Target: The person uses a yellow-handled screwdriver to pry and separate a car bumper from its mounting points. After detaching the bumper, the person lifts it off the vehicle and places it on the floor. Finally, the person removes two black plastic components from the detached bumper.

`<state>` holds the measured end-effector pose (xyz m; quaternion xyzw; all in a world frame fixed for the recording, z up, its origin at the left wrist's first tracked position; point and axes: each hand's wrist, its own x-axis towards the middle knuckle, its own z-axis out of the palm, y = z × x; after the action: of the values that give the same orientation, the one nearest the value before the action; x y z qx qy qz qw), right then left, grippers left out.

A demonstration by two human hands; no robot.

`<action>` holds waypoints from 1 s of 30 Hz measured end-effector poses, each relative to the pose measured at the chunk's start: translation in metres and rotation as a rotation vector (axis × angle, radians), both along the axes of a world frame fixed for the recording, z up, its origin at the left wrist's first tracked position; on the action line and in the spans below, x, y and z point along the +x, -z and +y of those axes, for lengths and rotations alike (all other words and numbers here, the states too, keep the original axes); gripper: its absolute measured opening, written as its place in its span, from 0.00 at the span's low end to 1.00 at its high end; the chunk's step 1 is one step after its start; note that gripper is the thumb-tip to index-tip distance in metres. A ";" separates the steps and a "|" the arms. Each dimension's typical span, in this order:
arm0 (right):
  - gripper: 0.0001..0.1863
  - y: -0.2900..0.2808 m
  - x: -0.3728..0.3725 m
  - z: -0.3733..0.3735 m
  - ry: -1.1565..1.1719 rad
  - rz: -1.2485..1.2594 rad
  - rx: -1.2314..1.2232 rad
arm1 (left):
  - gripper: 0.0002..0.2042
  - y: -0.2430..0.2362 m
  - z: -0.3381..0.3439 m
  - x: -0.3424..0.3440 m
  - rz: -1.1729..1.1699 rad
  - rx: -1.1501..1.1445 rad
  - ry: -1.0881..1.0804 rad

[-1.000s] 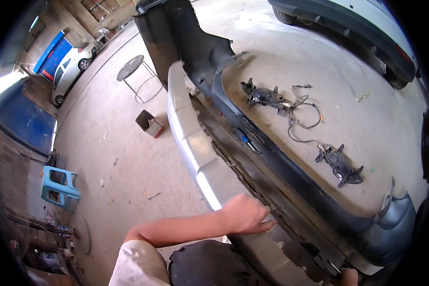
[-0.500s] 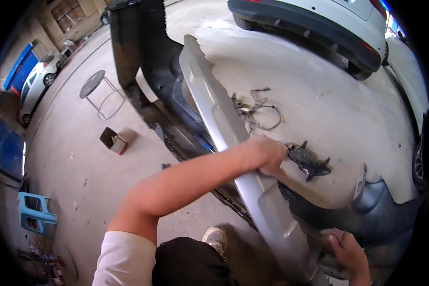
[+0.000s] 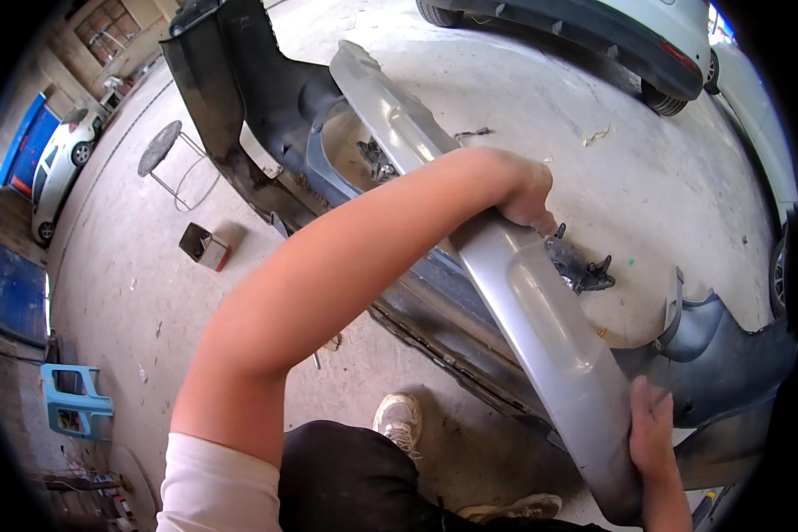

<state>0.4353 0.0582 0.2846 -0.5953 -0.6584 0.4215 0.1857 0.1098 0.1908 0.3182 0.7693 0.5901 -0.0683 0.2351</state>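
Note:
A long silver plastic trim strip (image 3: 541, 319) lies diagonally over a large black bumper shell (image 3: 204, 89), held in both hands. My left hand (image 3: 530, 197) grips its far-side edge near the middle, fingers curled over it, with the forearm crossing the frame. My right hand (image 3: 652, 434) has closed around the right edge of the strip's near end. Behind the strip, a black bracketed fitting (image 3: 585, 273) is on the concrete floor, partly hidden. My shoe (image 3: 397, 417) shows below the bumper.
A round stool (image 3: 160, 146), an open box (image 3: 204, 248) and a blue plastic stool (image 3: 75, 403) stand on the left. A white car (image 3: 576, 35) is parked at the top right, another car (image 3: 762, 151) along the right edge and a small white car (image 3: 58, 177) at the far left.
The silver strip has moved from the bumper's near side rightward across it, then farther forward, away from me. My left hand has moved up and right with it; my right hand has shifted along its edge.

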 end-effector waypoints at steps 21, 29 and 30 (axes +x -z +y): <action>0.27 0.008 0.034 0.051 0.155 0.203 -0.022 | 0.31 -0.024 -0.042 -0.012 -1.042 0.985 -0.540; 0.22 0.006 0.058 0.066 0.178 0.281 0.025 | 0.34 0.014 -0.027 0.007 -1.115 0.677 -0.614; 0.20 -0.008 0.060 0.062 0.259 0.340 -0.062 | 0.33 0.014 -0.027 0.015 -1.142 0.657 -0.574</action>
<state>0.4952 0.1198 0.2929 -0.6007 -0.5225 0.5083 0.3283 0.1252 0.1640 0.3043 0.5303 0.5439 0.5906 0.2722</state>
